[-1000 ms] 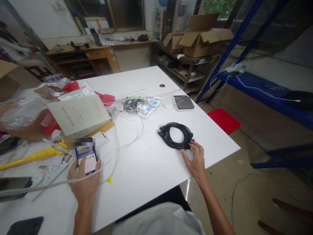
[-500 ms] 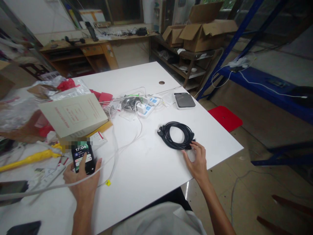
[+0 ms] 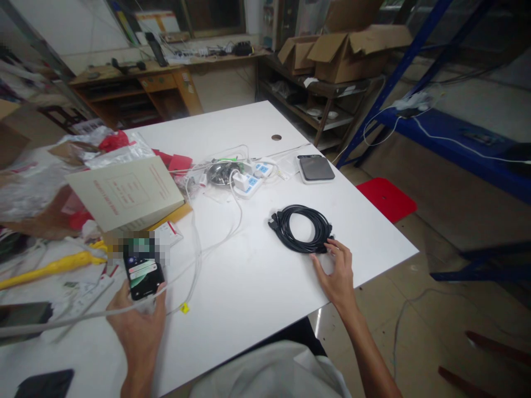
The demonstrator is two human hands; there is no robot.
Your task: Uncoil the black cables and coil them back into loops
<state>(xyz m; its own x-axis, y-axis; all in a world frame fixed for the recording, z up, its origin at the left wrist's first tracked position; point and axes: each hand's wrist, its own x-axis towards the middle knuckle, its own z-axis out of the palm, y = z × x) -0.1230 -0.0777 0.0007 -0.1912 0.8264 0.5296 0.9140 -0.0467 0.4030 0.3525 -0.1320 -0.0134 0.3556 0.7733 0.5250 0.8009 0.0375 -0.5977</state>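
A smartphone (image 3: pixel 144 273) with a lit screen is in my left hand (image 3: pixel 139 323), at the left of the white table. My thumb lies along its right edge; the other fingers are mostly hidden beside or behind it. A coiled black cable (image 3: pixel 286 235) lies flat on the table, its plug ends showing at the left of the loop. At the coil's lower right edge is my right hand (image 3: pixel 340 276). Its fingertips touch or nearly touch the cable, thumb and fingers spread apart.
A white cord (image 3: pixel 199 254) runs across the table and over my left wrist. Power strips (image 3: pixel 249 185) and a dark-topped flat device (image 3: pixel 316 168) sit farther back. A grey box (image 3: pixel 128 190), plastic bags and a yellow tool (image 3: pixel 53 270) crowd the left side.
My left index finger has left the phone's screen, and the hand now grips the phone's lower part from its sides. My right hand stays by the coil. The view has shifted slightly.
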